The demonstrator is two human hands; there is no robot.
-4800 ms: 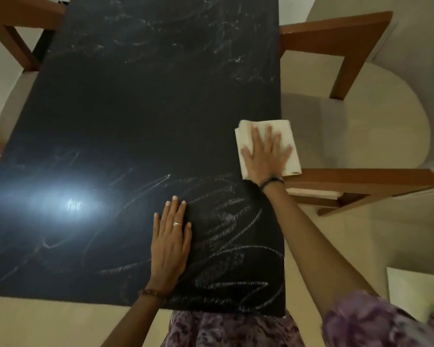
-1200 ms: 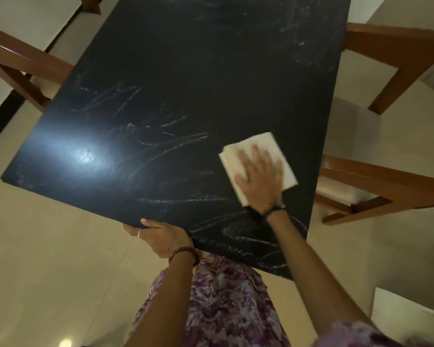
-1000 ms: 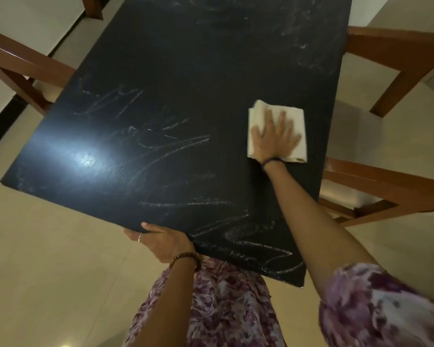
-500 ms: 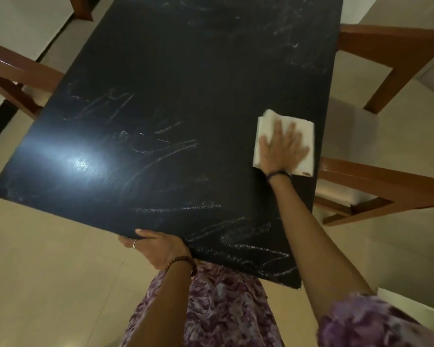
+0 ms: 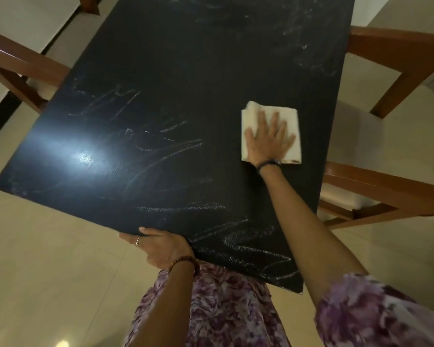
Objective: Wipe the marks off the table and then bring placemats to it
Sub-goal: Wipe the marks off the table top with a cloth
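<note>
Here, a person leans over a black table (image 5: pixel 186 71), right arm stretched fwd & nearly straight across the top. The right hand (image 5: pixel 269 139) lies palm-down w/ fingers straight and spread, pressing flat on a folded white cloth (image 5: pixel 292 121) near the table's right edge, roughly mid-length. The cloth sits fully on the tabletop; its far-left corner is rumpled. A dark band circles the right wrist.

The left hand (image 5: pixel 158 246) grips the table's near edge, thumb on top of the surface, fingers curled under & out of view; a ring shows on one finger, a beaded bracelet at the wrist. Left forearm rises steeply from below.

Pale chalk-like marks (image 5: pixel 236 244) streak the near-right corner, w/ fainter scribbles across the left-centre and far right. A light glare sits on the left side of the top. Wooden chairs (image 5: pixel 386 186) stand at both sides. No placemats in view. The person's clothing is a purple floral print.
</note>
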